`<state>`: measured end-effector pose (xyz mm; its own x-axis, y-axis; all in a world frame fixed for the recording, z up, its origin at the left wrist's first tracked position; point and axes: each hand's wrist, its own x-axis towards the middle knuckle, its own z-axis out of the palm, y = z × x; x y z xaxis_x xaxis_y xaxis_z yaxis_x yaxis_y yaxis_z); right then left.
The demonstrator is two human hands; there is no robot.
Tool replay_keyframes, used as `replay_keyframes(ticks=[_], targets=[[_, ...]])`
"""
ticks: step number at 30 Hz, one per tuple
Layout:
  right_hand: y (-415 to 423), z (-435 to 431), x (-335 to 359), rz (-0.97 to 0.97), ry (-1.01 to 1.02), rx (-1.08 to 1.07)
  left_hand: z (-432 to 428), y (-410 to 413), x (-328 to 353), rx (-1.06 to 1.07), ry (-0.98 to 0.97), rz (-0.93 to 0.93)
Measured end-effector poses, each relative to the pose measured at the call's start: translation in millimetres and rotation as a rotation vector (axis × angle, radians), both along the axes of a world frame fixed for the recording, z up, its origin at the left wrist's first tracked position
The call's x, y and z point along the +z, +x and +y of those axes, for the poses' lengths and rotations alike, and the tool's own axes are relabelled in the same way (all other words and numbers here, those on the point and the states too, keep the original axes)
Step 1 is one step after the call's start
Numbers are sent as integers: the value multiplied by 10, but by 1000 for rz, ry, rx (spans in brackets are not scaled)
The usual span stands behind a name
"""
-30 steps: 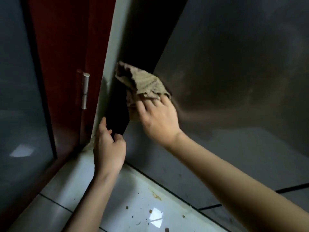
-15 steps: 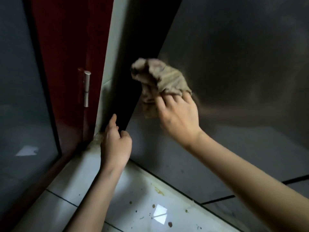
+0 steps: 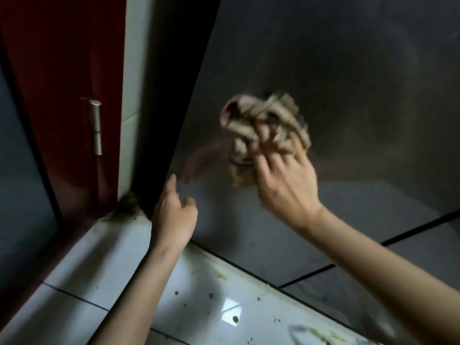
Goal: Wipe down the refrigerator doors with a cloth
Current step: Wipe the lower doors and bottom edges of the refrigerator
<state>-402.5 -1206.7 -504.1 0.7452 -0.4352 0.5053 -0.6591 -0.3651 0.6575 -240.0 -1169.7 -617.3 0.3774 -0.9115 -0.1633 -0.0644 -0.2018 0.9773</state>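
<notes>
Head view: my right hand (image 3: 286,185) has its fingers curled into a crumpled beige-brown cloth (image 3: 263,128), bunched against the dark grey glossy refrigerator door (image 3: 348,70), mid-panel, motion-blurred. My left hand (image 3: 174,215) sits lower at the door's left edge, fingers loosely curled, index tip up, holding nothing. White glossy floor tiles (image 3: 199,295) below are speckled with crumbs. Red wooden door frame (image 3: 62,70) with silver metal hinge (image 3: 96,128) is far left.

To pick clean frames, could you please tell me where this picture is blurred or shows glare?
Head view: the cloth and right hand are motion-blurred; the left hand sharper; a glare patch shines on the floor; the refrigerator door dim.
</notes>
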Motion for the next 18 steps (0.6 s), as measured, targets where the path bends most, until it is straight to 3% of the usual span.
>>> replay_keyframes(ticks=[3, 8, 10, 13, 16, 18], targets=[[-175, 31, -82, 48, -5, -31, 28, -199, 65, 0, 11, -77], [-429, 293, -740, 433, 420, -128, 153, -534, 268, -56, 5, -132], [-461, 302, -652, 387, 450, -101, 204, -612, 293, -87, -10, -163], [-519, 294, -171, 141, 253, -14, 284, -681, 252, -128, -42, -170], [-669, 301, 232, -25, 49, -119, 340, -738, 197, -158, -46, -175], [-836, 276, 106, -48, 20, -158, 349, -783, 175, -174, -40, -190]])
